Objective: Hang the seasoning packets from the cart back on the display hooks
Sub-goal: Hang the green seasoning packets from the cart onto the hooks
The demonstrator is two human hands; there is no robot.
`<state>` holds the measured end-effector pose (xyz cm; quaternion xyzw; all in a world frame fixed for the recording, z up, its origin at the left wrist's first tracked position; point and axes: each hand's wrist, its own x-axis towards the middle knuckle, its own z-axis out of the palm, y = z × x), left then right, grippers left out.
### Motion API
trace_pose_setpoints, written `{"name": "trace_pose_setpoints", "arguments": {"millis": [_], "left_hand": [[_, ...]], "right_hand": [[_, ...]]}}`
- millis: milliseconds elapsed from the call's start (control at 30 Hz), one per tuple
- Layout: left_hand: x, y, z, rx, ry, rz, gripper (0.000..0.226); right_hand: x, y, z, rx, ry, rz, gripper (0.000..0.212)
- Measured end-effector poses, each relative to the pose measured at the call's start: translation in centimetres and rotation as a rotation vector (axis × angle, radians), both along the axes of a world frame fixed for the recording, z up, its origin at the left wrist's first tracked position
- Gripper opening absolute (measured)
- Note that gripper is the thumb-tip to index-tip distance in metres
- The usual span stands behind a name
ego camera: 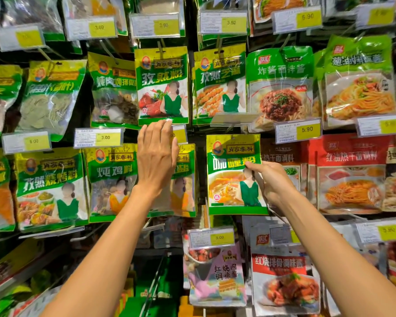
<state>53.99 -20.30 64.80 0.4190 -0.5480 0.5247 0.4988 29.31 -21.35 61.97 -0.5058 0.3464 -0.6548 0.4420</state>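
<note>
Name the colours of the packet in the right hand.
Green and yellow packet, head view.

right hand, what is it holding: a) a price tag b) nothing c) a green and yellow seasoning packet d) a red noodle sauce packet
c: the right hand pinches the right edge of the green and yellow seasoning packet, held up in front of the display.

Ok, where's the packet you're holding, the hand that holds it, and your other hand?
Curry packet (229,179), head view: its front, soup picture.
Right hand (269,179), head view: back of hand.
Left hand (157,154), head view: back of hand.
</note>
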Motion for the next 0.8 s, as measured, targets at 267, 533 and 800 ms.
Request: {"name": "trace_pose_setpoints", "arguments": {"millis": [267, 533, 800], "left_hand": [[0.4, 0.1, 0.0, -0.022, -0.032, -0.018, 0.036], [0.4, 0.3, 0.1, -0.034, -0.041, 0.011, 0.036], [0.8, 0.5, 0.2, -0.011, -0.072, 0.014, 0.035]], "right_hand": [[0.1, -2.2, -0.2, 0.131, -0.02, -0.04, 0.011], [1.6, -4.7, -0.4, 0.054, 0.144, -0.298, 0.027], [2.7, -6.3, 0.0, 0.038, 0.236, -0.569, 0.021]]}}
